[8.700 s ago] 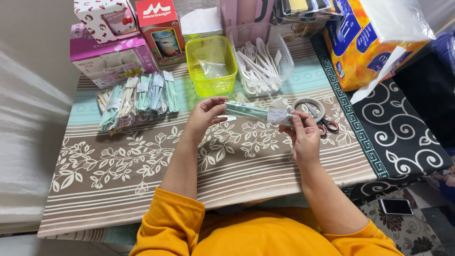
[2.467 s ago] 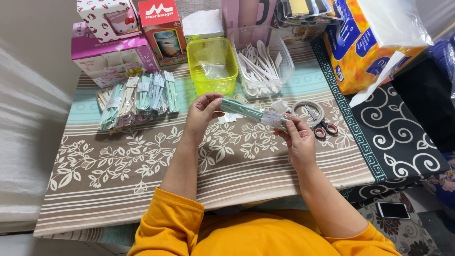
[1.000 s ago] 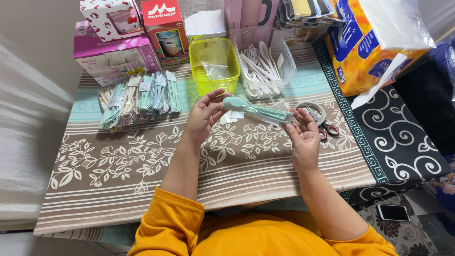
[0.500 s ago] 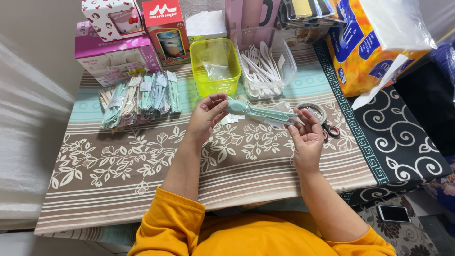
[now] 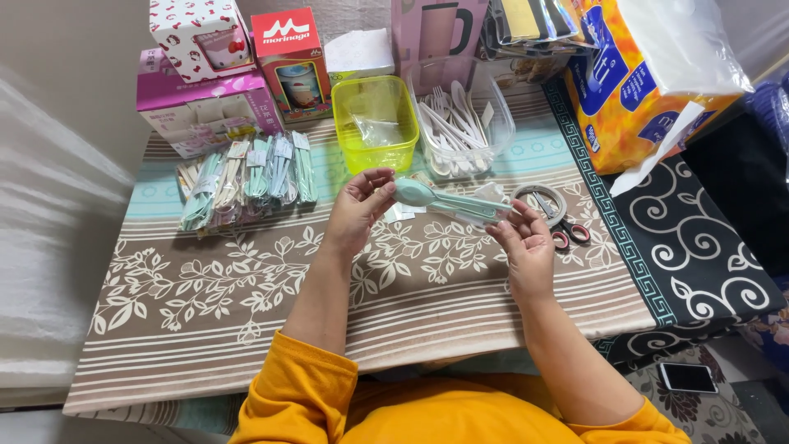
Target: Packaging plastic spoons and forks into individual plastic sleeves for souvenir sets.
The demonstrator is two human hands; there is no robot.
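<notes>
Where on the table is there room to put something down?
The big bare patch is the brown leafy cloth nearest the person, below the left hand and right hand. The black swirly cloth on the right is bare too. The back is crowded: boxes, packed cutlery, yellow tub, clear tub, tape, scissors.

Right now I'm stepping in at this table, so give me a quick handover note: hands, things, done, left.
Left hand pinches the spoon end of the pale green cutlery set; right hand holds its other end, in a clear sleeve.
Done: a row of wrapped sets lies on the tablecloth.
Left: loose white cutlery in the clear tub; sleeves in the yellow tub. Tape roll and scissors lie beside the right hand.
</notes>
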